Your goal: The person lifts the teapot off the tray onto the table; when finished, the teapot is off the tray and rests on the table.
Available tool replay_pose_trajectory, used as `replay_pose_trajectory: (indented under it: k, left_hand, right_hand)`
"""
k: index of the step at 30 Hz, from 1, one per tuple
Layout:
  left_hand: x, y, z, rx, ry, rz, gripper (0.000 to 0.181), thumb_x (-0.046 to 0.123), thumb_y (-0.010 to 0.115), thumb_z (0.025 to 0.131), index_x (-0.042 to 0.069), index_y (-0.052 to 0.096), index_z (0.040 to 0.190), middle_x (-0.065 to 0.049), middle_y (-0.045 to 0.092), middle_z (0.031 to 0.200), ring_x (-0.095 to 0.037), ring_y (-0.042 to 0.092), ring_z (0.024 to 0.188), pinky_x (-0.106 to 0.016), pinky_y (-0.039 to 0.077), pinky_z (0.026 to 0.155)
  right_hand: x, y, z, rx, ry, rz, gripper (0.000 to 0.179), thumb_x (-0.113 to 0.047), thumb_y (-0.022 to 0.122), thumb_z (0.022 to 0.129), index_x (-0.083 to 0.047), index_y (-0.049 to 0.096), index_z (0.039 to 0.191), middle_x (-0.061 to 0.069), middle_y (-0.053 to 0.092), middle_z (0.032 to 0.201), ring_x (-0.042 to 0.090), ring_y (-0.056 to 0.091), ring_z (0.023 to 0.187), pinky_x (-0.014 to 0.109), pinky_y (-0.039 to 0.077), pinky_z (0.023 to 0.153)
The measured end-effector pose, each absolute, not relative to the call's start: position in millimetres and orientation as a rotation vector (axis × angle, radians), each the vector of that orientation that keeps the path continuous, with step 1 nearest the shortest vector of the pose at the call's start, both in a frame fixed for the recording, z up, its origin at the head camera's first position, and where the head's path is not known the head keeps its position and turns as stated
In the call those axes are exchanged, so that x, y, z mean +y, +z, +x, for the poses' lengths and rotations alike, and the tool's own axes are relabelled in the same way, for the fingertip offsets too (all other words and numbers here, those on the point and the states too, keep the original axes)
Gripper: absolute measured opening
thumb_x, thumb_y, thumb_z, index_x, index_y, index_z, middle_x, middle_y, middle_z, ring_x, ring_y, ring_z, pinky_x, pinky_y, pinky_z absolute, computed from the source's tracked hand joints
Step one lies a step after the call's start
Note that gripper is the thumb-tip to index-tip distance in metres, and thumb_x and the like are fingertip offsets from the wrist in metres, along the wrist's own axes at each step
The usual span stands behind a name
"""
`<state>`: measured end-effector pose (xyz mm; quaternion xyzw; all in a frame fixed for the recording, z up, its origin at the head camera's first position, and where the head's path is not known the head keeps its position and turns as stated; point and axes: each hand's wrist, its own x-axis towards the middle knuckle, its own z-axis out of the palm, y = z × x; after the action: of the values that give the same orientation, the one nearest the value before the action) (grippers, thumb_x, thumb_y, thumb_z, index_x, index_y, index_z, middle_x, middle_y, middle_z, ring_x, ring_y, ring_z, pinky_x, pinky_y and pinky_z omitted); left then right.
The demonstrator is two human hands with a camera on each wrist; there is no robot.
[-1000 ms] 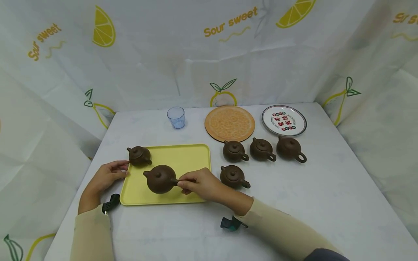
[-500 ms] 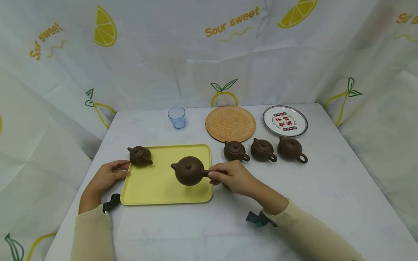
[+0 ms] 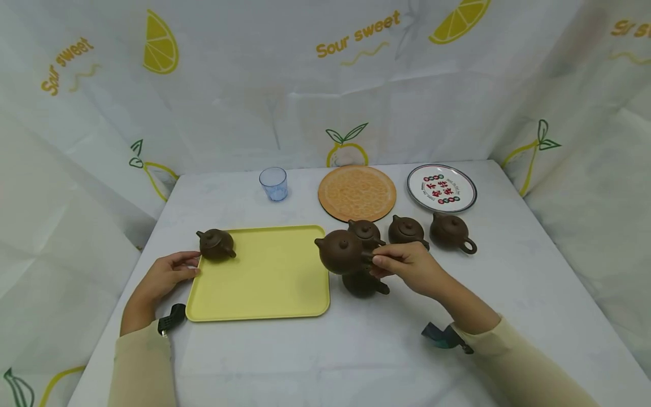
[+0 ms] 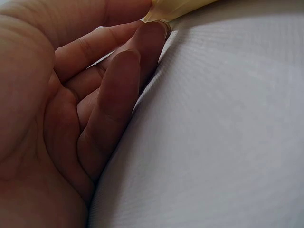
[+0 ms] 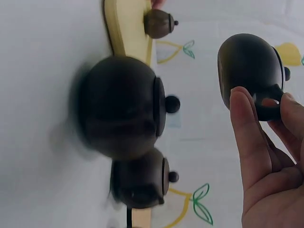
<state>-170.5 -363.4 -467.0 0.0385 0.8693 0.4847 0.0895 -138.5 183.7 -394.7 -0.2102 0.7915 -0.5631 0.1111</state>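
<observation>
While aloft, teapot (image 3: 339, 251) near tabletop teapots (image 3: 360, 286)

white lemon-print curtain (image 3: 229, 124), white table (image 3: 280, 362)

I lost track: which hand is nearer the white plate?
Right. The right hand is in front of the white plate, slightly left; the left hand is farther, at the left edge of the yellow tray.

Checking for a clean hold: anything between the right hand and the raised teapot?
Nothing visible: the right hand pinches the raised teapot directly by its handle. In the right wrist view, the nearest standing teapot is apart from both.
</observation>
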Motion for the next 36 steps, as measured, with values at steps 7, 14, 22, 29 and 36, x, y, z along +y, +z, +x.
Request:
replay_pose_trajectory:
  k: [7, 14, 22, 29, 36]
  left_hand:
    - [-368.0, -477.3, -172.8, 2.575, 1.474, 0.110, 0.053, 0.006, 0.073, 0.086, -0.010, 0.052, 0.132, -0.011, 0.066, 0.106, -0.002, 0.063, 0.084, -0.013, 0.045, 0.076]
    - [-371.2, -485.8, -175.3, 2.574, 1.492, 0.132, 0.055, 0.010, 0.074, 0.085, -0.008, 0.053, 0.132, -0.009, 0.066, 0.106, -0.001, 0.061, 0.088, -0.014, 0.045, 0.078]
    - [-371.4, -484.8, -175.0, 2.581, 1.474, 0.123, 0.055, 0.011, 0.074, 0.086, -0.008, 0.053, 0.132, -0.010, 0.065, 0.107, -0.001, 0.061, 0.089, -0.014, 0.045, 0.078]
    - [-371.1, -482.6, -173.9, 2.591, 1.458, 0.112, 0.055, 0.012, 0.074, 0.086, -0.008, 0.053, 0.133, -0.013, 0.065, 0.109, 0.000, 0.061, 0.089, -0.013, 0.044, 0.078]
    - [-370.8, -482.4, -173.5, 2.583, 1.502, 0.126, 0.054, 0.009, 0.074, 0.085, -0.009, 0.053, 0.132, -0.005, 0.065, 0.104, -0.002, 0.061, 0.087, -0.014, 0.045, 0.077]
  right_hand:
    - [211.9, -399.4, -136.5, 2.354, -1.687, -0.601, 0.017, -0.004, 0.062, 0.094, 0.007, 0.069, 0.103, 0.019, 0.069, 0.092, 0.022, 0.070, 0.081, 0.033, 0.056, 0.073]
    - [242.7, -413.0, -133.2, 2.361, -1.710, -0.623, 0.015, 0.003, 0.060, 0.093, 0.011, 0.067, 0.103, 0.018, 0.070, 0.089, 0.021, 0.071, 0.079, 0.033, 0.056, 0.071]
    - [269.4, -424.5, -125.0, 2.378, -1.697, -0.574, 0.018, 0.002, 0.059, 0.094, 0.015, 0.065, 0.105, 0.019, 0.070, 0.090, 0.020, 0.071, 0.079, 0.032, 0.056, 0.071]
    - [286.8, -432.7, -118.4, 2.417, -1.612, -0.454, 0.020, -0.001, 0.061, 0.093, 0.014, 0.066, 0.105, 0.014, 0.072, 0.089, 0.017, 0.071, 0.080, 0.027, 0.055, 0.072]
    - [300.7, -441.1, -113.8, 2.388, -1.596, -0.373, 0.024, -0.004, 0.063, 0.093, 0.016, 0.066, 0.105, 0.014, 0.072, 0.088, 0.019, 0.071, 0.080, 0.025, 0.054, 0.074]
